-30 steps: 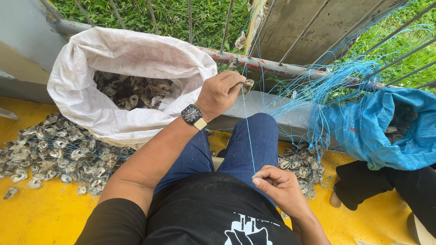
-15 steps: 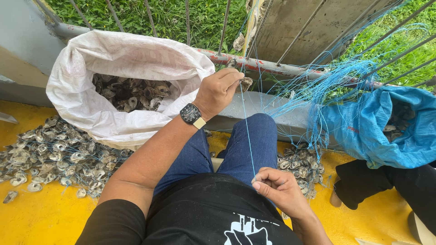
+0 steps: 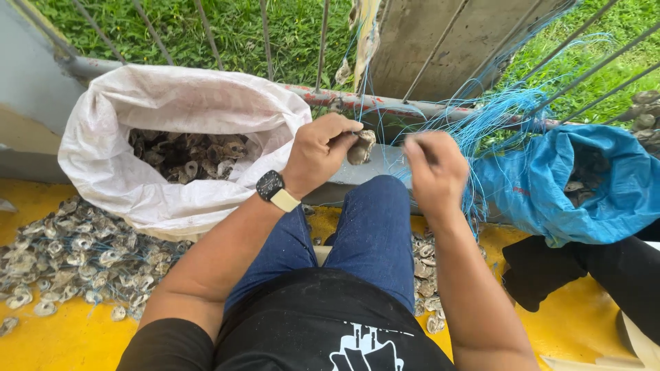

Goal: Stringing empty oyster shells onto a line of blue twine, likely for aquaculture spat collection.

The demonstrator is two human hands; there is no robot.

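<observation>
While left hand point(image 3: 322, 152) grips an oyster shell point(image 3: 360, 147) | right hand point(image 3: 434, 172) blurred, grip unclear | white sack point(image 3: 172, 110) beside.

A big white woven sack point(image 3: 124, 185) sits low and to the left of the left hand's grip point(image 3: 323, 148), its mouth rolled open and its belly bulging on the yellow floor; dark shells fill its inside. A blue woven sack point(image 3: 550, 192) slumps just to the right of the right hand's grip point(image 3: 433, 168), mouth also open, its cloth creased and folded, with faint reddish print on its front. On the wrist just behind the left grip sits a watch point(image 3: 270, 185) with a dark, square, blank screen and a pale strap.
</observation>
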